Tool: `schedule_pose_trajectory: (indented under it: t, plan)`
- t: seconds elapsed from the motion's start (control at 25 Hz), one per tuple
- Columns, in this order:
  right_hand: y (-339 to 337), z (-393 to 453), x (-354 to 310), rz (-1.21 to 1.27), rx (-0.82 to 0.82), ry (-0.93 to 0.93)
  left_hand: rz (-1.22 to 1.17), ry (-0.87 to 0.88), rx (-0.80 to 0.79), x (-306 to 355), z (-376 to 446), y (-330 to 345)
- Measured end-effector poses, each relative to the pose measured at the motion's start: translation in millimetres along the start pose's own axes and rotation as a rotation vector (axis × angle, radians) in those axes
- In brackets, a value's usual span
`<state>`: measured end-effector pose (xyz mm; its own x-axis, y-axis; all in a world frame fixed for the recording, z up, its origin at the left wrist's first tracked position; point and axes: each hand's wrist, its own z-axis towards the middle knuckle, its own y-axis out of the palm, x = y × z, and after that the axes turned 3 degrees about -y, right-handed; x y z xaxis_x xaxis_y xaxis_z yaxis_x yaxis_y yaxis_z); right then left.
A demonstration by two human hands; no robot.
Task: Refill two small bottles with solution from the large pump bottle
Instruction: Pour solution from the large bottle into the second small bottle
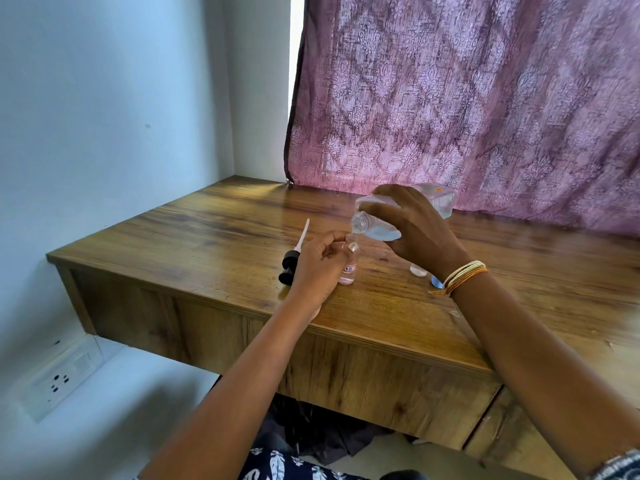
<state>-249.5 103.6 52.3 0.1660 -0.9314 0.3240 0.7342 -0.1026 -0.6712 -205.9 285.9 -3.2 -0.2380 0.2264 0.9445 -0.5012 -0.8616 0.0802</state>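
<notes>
On the wooden table (214, 230) I see the black pump head (290, 268) lying on its side at about 9 o'clock from the small bottle, its pale dip tube pointing toward 1 o'clock. My left hand (317, 265) has its grip curled round the small bottle (349, 263), which stands upright near the table's middle: clear plastic, open neck, a white label with orange edging reading "7B", a little liquid at its base. At 1 o'clock above it, my right hand (415, 230) grips the large bottle (405, 213), tipped almost level, its open threaded mouth just over the small bottle's neck. It is clear and part full of clear liquid. Two small caps (419, 270) lie at 3 o'clock, partly hidden by my wrist.
</notes>
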Motion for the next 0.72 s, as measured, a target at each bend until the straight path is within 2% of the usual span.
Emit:
schedule_pose_trajectory:
  t: [0.72]
  plan:
    - [1.7,-1.5,0.5,-0.008,0.017,-0.003,-0.011,-0.014,-0.004,-0.6,0.4,-0.2]
